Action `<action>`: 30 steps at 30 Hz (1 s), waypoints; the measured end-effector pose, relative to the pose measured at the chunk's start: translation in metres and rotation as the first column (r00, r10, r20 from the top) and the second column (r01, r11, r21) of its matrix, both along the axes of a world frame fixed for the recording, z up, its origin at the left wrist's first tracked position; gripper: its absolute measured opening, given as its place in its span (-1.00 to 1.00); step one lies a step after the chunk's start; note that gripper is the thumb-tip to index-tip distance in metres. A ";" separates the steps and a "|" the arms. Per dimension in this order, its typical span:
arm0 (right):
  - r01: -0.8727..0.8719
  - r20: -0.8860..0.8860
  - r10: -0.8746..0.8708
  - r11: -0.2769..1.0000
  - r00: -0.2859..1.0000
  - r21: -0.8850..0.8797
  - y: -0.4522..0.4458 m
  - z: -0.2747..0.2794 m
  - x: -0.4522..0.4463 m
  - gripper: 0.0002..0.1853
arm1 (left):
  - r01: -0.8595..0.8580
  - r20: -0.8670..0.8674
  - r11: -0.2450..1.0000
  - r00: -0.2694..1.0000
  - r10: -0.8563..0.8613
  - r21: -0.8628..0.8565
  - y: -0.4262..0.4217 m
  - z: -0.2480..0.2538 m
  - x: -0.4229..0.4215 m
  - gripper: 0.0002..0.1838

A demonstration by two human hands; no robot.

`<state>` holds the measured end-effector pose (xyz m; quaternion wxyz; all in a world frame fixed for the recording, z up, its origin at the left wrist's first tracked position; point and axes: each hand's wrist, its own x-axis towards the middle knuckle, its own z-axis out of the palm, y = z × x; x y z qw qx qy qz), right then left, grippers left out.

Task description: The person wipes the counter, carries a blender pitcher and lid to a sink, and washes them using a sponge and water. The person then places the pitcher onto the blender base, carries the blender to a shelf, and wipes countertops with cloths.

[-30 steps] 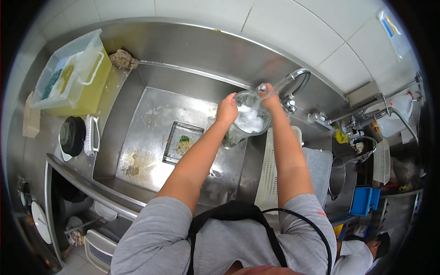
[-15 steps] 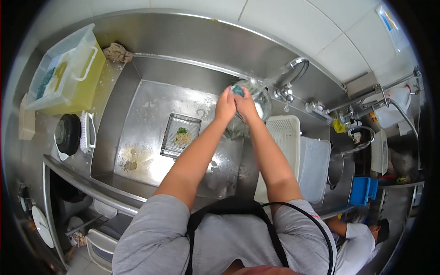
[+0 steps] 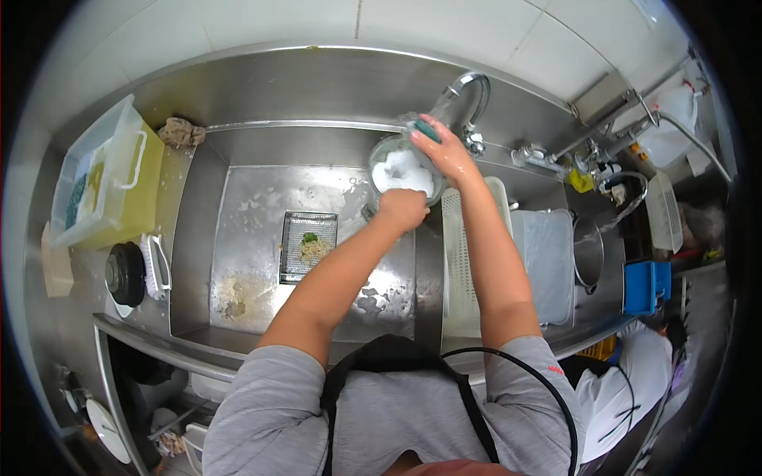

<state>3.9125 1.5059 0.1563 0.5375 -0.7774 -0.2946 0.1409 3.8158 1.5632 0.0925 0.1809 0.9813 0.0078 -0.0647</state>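
A clear round container (image 3: 375, 170) with white suds inside stands at the back right of the steel sink. My left hand (image 3: 403, 209) is closed on its near rim. Above the container's far right side, my right hand (image 3: 443, 151) grips a green sponge (image 3: 426, 130) under the water running from the faucet (image 3: 476, 87). A wire-mesh strainer (image 3: 309, 271) with food scraps and a green leaf in it lies on the sink floor, left of the container.
A yellowish plastic tub (image 3: 143, 190), a brown rag (image 3: 182, 132), a white brush (image 3: 156, 267) and a black round object (image 3: 125, 274) are at the left. White perforated baskets (image 3: 462, 270) and a translucent lid (image 3: 544, 266) lie at the right. A person (image 3: 635, 381) is at the lower right.
My hands have moved apart: the right went up under the water with the sponge, the left down to the container's near rim. The view has shifted, and the other person has bent or moved.
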 end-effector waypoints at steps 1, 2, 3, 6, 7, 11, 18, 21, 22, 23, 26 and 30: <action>0.026 -0.075 -0.021 0.998 0.997 0.061 -0.002 -0.001 -0.001 -0.53 | 0.005 0.025 1.000 1.000 -0.005 -0.003 0.005 -0.007 0.003 -0.72; 0.051 -0.146 -0.032 0.991 0.989 0.123 -0.003 -0.001 0.000 -0.53 | 0.006 0.054 1.000 0.999 -0.006 -0.003 0.011 -0.013 0.005 -0.71; 0.074 -0.210 -0.033 0.979 0.977 0.192 -0.002 0.001 0.003 -0.52 | -0.063 0.103 0.997 0.992 0.066 -0.033 0.019 -0.010 0.005 -0.71; 0.194 -0.033 -0.191 0.961 0.981 0.198 -0.006 -0.053 0.005 -0.51 | -0.263 0.207 0.951 0.933 0.293 -0.160 0.052 -0.010 0.000 -0.70; 0.219 0.085 -0.235 0.962 0.968 0.164 -0.004 -0.069 0.001 -0.51 | -0.331 0.218 0.919 0.901 0.375 -0.216 0.066 -0.012 -0.003 -0.69; -0.022 0.169 0.020 1.000 0.985 0.006 0.025 -0.112 -0.062 -0.60 | -0.381 0.130 0.770 0.852 0.508 -0.513 0.104 -0.058 -0.026 -0.73; -0.132 0.139 0.172 0.956 0.975 -0.262 0.062 -0.120 -0.090 -0.70 | -0.413 -0.239 0.094 0.681 0.692 -0.906 0.121 -0.089 -0.069 -0.75; -0.147 0.032 0.152 0.981 0.988 -0.126 0.074 -0.129 -0.059 -0.71 | -0.417 -0.342 -0.056 0.654 0.675 -0.907 0.126 -0.088 -0.075 -0.75; -0.097 0.072 0.107 0.987 0.992 -0.127 0.072 -0.117 -0.048 -0.71 | -0.419 -0.380 -0.107 0.649 0.659 -0.902 0.126 -0.087 -0.077 -0.75; -0.046 0.113 0.060 0.991 0.992 -0.125 0.068 -0.100 -0.037 -0.71 | -0.421 -0.376 -0.102 0.642 0.668 -0.901 0.129 -0.088 -0.080 -0.75; -0.005 -0.003 0.004 0.999 1.000 -0.040 0.047 -0.065 -0.001 -0.68 | -0.405 -0.370 -0.113 0.642 0.672 -0.907 0.141 -0.094 -0.089 -0.74; 0.064 -0.236 -0.082 0.995 0.968 -0.083 0.029 -0.034 0.018 -0.67 | -0.371 -0.408 -0.211 0.606 0.683 -0.904 0.156 -0.098 -0.109 -0.75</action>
